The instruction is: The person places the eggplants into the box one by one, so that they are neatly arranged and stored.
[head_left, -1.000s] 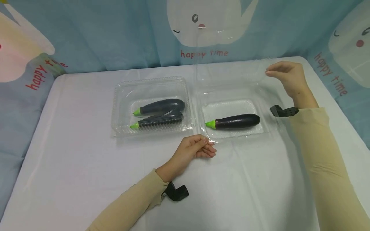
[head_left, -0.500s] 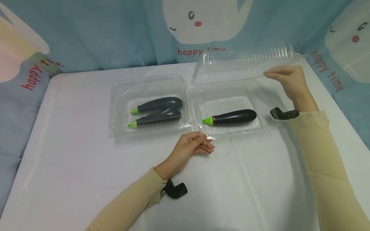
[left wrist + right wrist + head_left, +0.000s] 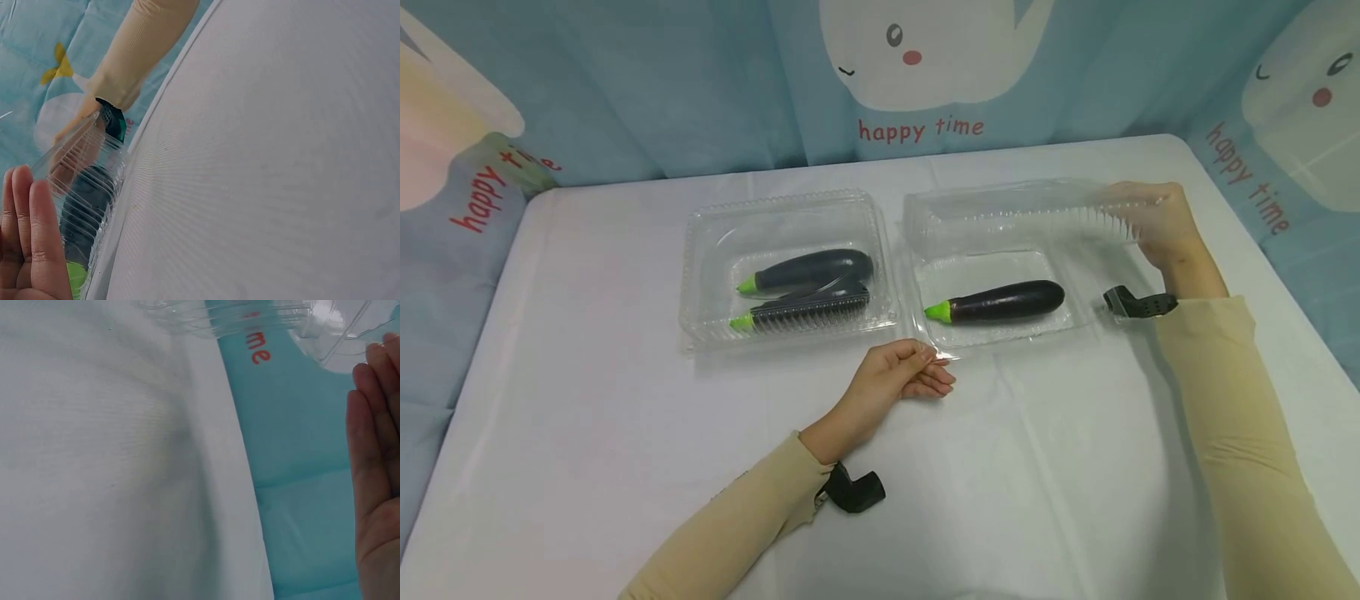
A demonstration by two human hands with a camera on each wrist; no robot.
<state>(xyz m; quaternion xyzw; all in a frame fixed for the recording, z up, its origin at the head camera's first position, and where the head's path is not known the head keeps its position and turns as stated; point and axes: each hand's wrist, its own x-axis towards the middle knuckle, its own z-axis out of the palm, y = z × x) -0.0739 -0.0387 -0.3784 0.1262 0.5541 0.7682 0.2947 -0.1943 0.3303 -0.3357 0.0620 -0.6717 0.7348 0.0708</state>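
A dark eggplant (image 3: 1007,302) with a green stem end lies in the base of a clear plastic clamshell box (image 3: 985,343). My left hand (image 3: 895,375) pinches the base's near left corner between thumb and forefinger, its other fingers extended. Above the back of the base, the hinged clear lid (image 3: 1015,212) stands half lowered, tilted over. My right hand (image 3: 1168,229) holds the lid at its right end and shows partly through the plastic. In the right wrist view, straight fingers (image 3: 369,444) reach toward the lid (image 3: 250,319); the thumb is hidden.
To the left stands another clear clamshell box (image 3: 715,242), closed, with two eggplants (image 3: 812,271) inside. Its right edge is close beside the box with the raised lid. A blue curtain (image 3: 700,83) hangs behind the white table (image 3: 587,417).
My right hand has swung the lid from upright behind the base forward and down toward it. My left hand stays at the corner, and the eggplants have not moved.
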